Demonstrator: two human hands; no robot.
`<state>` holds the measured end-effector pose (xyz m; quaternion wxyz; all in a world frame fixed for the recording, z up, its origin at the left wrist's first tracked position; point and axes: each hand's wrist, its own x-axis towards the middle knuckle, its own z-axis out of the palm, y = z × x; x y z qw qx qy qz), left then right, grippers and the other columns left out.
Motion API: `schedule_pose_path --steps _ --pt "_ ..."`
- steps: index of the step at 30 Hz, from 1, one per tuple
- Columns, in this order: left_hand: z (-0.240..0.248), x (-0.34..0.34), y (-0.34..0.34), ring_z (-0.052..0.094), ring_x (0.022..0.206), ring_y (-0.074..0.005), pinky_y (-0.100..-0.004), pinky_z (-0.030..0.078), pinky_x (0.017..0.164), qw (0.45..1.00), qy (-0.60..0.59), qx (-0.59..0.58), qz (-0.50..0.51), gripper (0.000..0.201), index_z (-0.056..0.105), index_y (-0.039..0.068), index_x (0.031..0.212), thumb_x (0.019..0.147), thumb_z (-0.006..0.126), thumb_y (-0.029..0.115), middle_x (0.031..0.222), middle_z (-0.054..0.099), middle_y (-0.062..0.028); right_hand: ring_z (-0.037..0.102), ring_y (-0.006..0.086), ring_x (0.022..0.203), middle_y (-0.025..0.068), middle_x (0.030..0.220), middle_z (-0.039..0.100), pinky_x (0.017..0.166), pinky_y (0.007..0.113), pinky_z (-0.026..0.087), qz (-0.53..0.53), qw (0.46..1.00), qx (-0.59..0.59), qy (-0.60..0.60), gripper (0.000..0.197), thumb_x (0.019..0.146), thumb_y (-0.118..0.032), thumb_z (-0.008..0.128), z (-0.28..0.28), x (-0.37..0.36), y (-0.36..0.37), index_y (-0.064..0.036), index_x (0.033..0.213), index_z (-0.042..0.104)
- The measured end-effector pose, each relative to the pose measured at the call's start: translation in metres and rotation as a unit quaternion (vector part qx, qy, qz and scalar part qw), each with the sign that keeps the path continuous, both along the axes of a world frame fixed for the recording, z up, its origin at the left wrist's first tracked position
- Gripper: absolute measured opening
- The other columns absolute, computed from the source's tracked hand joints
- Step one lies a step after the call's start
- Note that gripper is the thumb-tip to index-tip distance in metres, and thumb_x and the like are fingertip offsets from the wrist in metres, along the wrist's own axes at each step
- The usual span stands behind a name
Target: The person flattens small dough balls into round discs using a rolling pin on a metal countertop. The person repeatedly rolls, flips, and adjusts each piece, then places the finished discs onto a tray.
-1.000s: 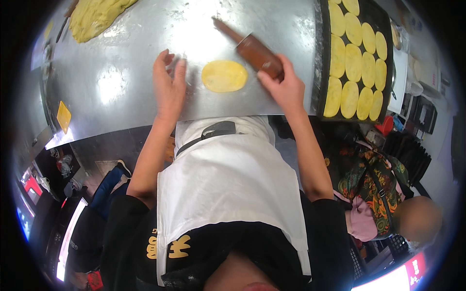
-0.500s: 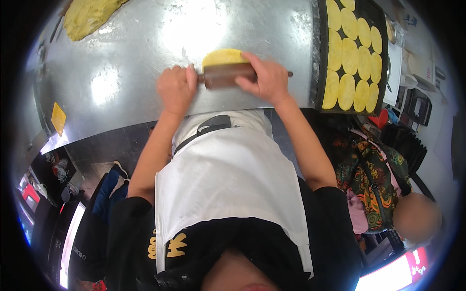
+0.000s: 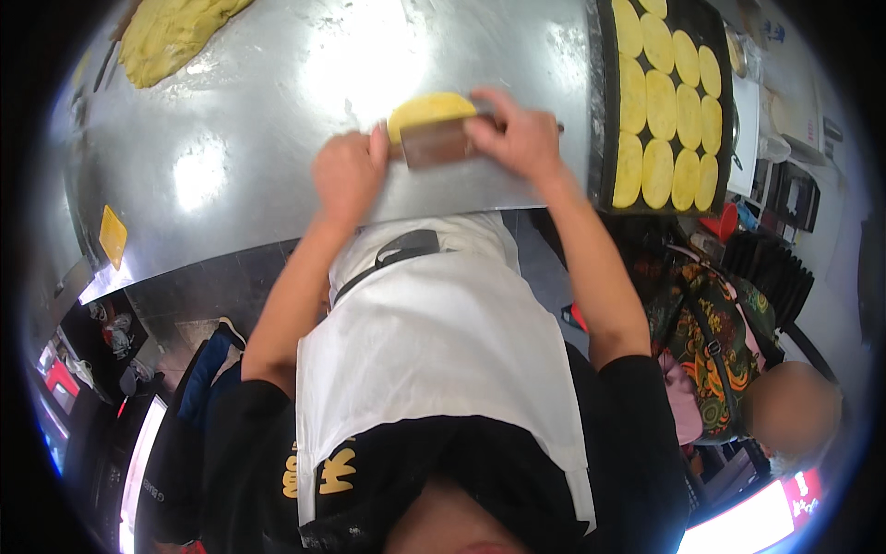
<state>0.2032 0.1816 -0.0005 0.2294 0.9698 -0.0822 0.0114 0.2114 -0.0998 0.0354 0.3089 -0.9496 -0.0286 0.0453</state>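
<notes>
A brown wooden rolling pin [image 3: 436, 145] lies across the near side of a flat piece of yellow dough [image 3: 432, 107] on the metal worktop. My left hand [image 3: 351, 171] is closed round the pin's left handle. At the other end my right hand [image 3: 519, 138] grips the pin, its thumb and fingers reaching toward the barrel. Motion blurs the pin and the fingers a little. The part of the dough under the pin is hidden.
A black tray [image 3: 602, 175] with rows of yellow dough ovals [image 3: 661, 106] stands at the worktop's right end. A large dough lump [image 3: 175, 42] sits far left, near a yellow scraper [image 3: 113, 236]. Another person in a patterned garment [image 3: 715, 355] is at the lower right.
Both hands and the rolling pin have shifted slightly to the right. A little more of the yellow dough shows beyond the pin.
</notes>
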Motion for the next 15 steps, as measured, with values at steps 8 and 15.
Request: schedule_pose_path --steps 8,15 --pt "0.012 0.027 -0.028 0.067 0.093 -0.0366 -0.0471 0.053 0.082 0.971 0.117 -0.206 0.044 0.039 0.070 -0.004 0.114 0.090 0.083 0.024 0.102 0.070 -0.0204 0.073 0.0225 0.087 0.0104 0.097 0.075 0.080 0.034 0.056 -0.278 0.957 0.084 0.004 0.052 0.112 -0.055 0.048 -0.030 0.006 -0.047 -0.0095 0.124 0.071" --pt "0.000 0.006 -0.026 0.063 0.091 -0.0319 -0.0452 0.052 0.084 0.975 0.076 -0.207 0.020 0.030 0.068 0.001 0.105 0.091 0.084 0.021 0.093 0.067 -0.0142 0.074 0.0384 0.108 0.0168 0.112 0.078 0.094 0.046 0.056 -0.330 0.941 0.069 0.019 0.054 0.106 -0.060 0.054 -0.020 0.006 -0.027 -0.0140 0.132 0.070"
